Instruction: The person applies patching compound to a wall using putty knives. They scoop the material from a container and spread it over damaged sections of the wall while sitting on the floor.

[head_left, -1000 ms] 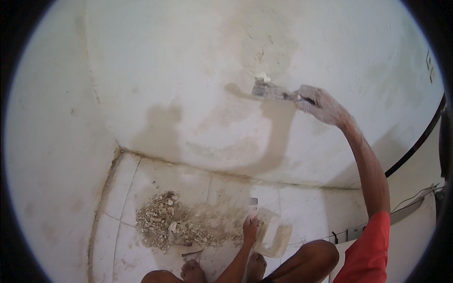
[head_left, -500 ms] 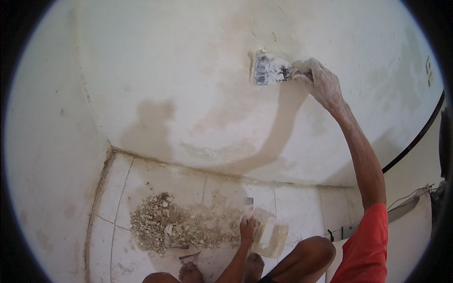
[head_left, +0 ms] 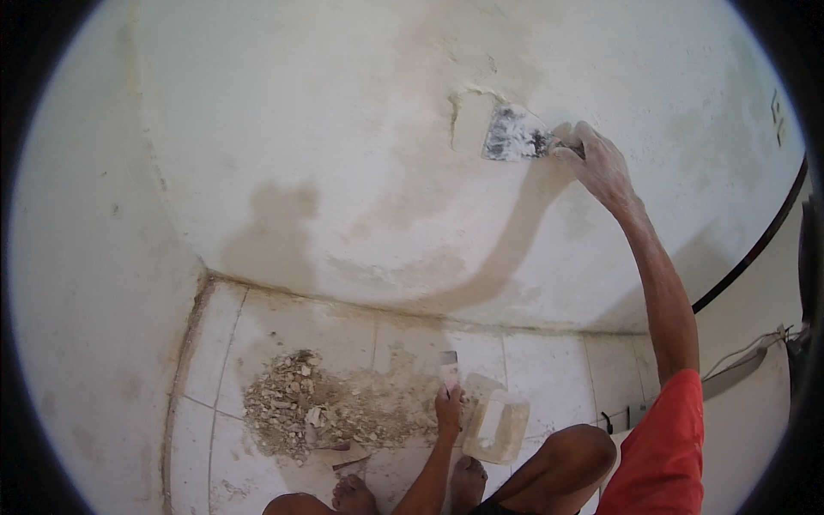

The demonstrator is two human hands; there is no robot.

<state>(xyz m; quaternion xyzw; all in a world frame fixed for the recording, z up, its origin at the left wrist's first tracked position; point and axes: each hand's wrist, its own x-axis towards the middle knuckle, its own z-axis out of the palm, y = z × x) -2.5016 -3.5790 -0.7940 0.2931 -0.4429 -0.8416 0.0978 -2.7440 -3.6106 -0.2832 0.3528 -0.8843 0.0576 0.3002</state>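
Observation:
My right hand (head_left: 598, 167), dusted white, is closed around the handle of a broad putty knife (head_left: 513, 134). Its smeared blade lies against the white wall (head_left: 386, 129). Just left of the blade is a smooth patch of fresh filler (head_left: 469, 120) with a ragged upper edge. Lower down, above the floor, my left hand (head_left: 448, 414) grips a narrower putty knife (head_left: 449, 369), blade pointing up, with pale filler on it. A translucent plastic tub (head_left: 518, 429) with something white in it stands beside that hand.
A heap of plaster rubble (head_left: 296, 399) covers tiles left of my left hand. A scrap (head_left: 342, 455) lies by my bare foot (head_left: 354, 495). The walls meet at a corner on the left. Cables (head_left: 747, 354) and a dark edge strip (head_left: 755, 249) are at right.
My right hand has drawn the broad putty knife to the right and slightly down, uncovering the smooth filler patch. My left hand stays nearly in place, with a slight shift of the whole view.

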